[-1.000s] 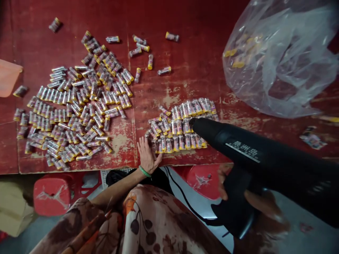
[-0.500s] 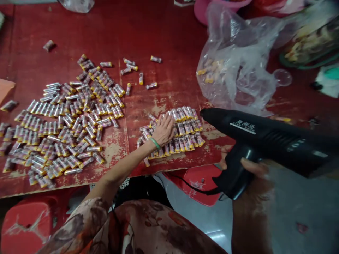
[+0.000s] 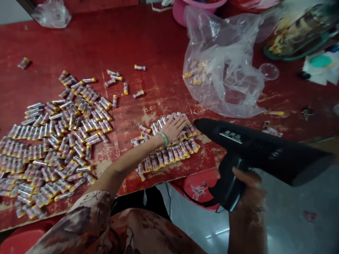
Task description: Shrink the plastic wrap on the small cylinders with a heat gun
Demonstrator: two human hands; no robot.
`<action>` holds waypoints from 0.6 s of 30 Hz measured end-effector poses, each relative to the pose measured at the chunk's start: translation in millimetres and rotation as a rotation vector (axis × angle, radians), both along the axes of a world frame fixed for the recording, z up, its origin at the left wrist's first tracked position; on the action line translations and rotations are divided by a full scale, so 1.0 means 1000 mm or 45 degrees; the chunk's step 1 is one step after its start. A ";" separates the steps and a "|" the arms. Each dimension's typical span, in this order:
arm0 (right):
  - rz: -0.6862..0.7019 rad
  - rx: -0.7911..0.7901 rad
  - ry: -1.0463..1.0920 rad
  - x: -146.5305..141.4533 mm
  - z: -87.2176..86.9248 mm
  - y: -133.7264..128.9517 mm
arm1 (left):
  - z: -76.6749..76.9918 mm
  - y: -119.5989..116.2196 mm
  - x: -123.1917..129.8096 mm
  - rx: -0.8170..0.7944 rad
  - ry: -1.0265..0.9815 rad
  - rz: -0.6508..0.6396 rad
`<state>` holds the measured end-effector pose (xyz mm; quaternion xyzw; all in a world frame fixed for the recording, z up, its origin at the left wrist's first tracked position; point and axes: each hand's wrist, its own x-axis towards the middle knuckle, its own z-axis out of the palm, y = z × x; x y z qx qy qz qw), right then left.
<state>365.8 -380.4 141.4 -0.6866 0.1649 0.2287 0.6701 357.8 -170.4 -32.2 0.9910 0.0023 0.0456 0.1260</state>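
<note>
So the little wrapped tubes in rows (image 3: 164, 157) sit near the worktop's (image 3: 148, 42) front edge, right under the left hand (image 3: 173, 128), which is laid flat on them, fingers loose, not gripping. That's the nearer hand by far. From the right hand (image 3: 250, 187), wrapped round the handle of a black blower (image 3: 254, 148), the rows are at about 10 o'clock. The blower's long axis runs 4-to-10, nozzle tip just beside the rows' right end. Bigger pile (image 3: 60, 141) is at the left hand's 9 o'clock.
</note>
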 end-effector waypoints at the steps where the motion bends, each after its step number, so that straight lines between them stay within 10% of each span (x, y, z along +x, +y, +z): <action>1: -0.038 -0.023 0.013 -0.001 0.000 -0.001 | 0.000 0.004 0.007 -0.002 0.020 -0.020; 7: 0.022 0.024 0.148 -0.005 0.010 -0.002 | -0.012 0.016 0.029 -0.043 0.163 -0.018; 18: 0.022 0.015 0.077 -0.005 0.021 0.014 | -0.021 0.058 -0.001 -0.005 0.344 -0.006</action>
